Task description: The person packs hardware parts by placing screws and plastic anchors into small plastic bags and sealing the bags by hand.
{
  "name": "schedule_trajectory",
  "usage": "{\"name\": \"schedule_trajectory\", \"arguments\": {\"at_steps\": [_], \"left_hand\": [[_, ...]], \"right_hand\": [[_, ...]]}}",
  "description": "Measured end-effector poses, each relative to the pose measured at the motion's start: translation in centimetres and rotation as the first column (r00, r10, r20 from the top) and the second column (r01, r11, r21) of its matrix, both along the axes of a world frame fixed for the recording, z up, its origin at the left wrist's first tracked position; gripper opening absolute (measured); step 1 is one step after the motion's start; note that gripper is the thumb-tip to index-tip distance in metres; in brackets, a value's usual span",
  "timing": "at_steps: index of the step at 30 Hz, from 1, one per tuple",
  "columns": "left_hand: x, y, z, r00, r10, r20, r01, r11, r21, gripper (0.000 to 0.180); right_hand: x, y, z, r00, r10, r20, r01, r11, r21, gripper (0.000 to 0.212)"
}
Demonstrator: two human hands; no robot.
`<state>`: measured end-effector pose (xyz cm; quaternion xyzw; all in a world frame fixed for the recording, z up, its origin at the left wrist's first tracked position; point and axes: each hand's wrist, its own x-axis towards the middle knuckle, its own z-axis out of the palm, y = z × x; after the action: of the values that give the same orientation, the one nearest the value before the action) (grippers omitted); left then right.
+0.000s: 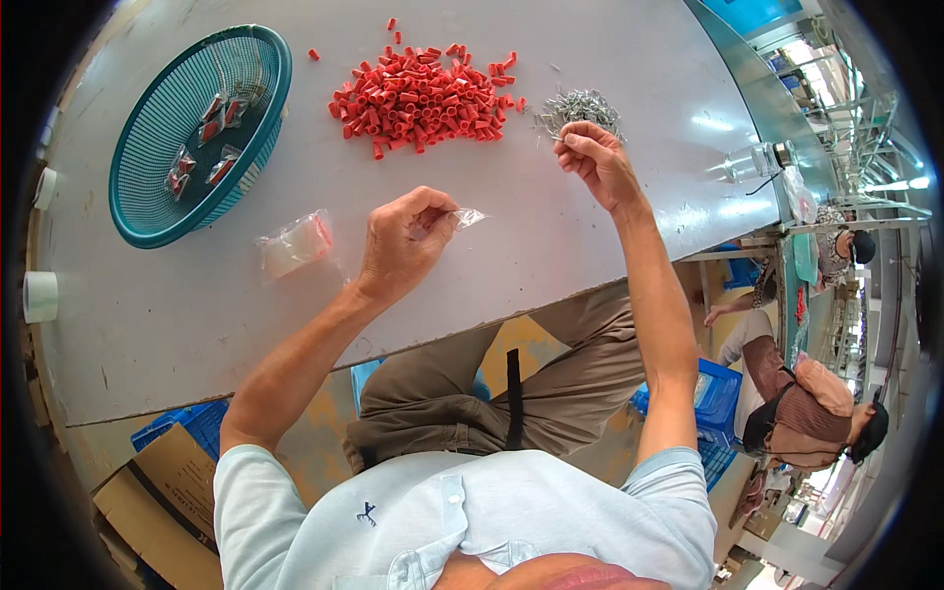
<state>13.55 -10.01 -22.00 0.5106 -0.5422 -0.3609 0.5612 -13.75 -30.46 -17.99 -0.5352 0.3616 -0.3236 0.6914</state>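
My left hand (408, 239) is closed on a small clear plastic bag (470, 216), which pokes out to the right of the fingertips just above the table. My right hand (597, 162) is at the near edge of a pile of small silvery metal pins (580, 106), thumb and fingers pinched together. Whatever sits in that pinch is too small to make out. A large heap of red plastic caps (423, 98) lies left of the pins. Beside my left forearm rests a clear packet of small bags (297, 246).
A teal plastic basket (133, 202) at the far left holds several small filled bags (224, 169). Tape rolls (40, 297) stand by the table's left edge. A glass jar (752, 162) lies at the right. Other people (801, 398) sit beyond the table's right side, near blue crates (716, 398).
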Motion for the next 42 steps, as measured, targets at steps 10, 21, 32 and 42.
{"name": "schedule_trajectory", "arguments": {"at_steps": [10, 21, 32, 42], "left_hand": [[-0.2, -1.9, 2.0, 0.964, 0.177, 0.198, -0.182, 0.983, 0.007, 0.008], [-1.4, -3.2, 1.0, 0.968, 0.239, 0.079, -0.235, 0.97, -0.055, 0.007], [-1.5, -2.9, 0.9, 0.979, 0.166, 0.117, -0.165, 0.986, -0.014, 0.008], [-1.5, -3.0, 1.4, 0.991, 0.127, 0.037, -0.13, 0.987, 0.093, 0.01]], "right_hand": [[2.5, 7.3, -2.6, 0.879, 0.084, 0.469, -0.162, 0.978, 0.13, 0.007], [7.4, 11.6, -2.8, 0.956, 0.051, 0.29, -0.098, 0.984, 0.149, 0.002], [8.7, 11.8, -2.5, 0.988, -0.126, 0.09, 0.124, 0.992, 0.028, 0.007], [9.1, 12.8, -2.7, 0.979, -0.183, -0.087, 0.148, 0.94, -0.308, 0.012]]}}
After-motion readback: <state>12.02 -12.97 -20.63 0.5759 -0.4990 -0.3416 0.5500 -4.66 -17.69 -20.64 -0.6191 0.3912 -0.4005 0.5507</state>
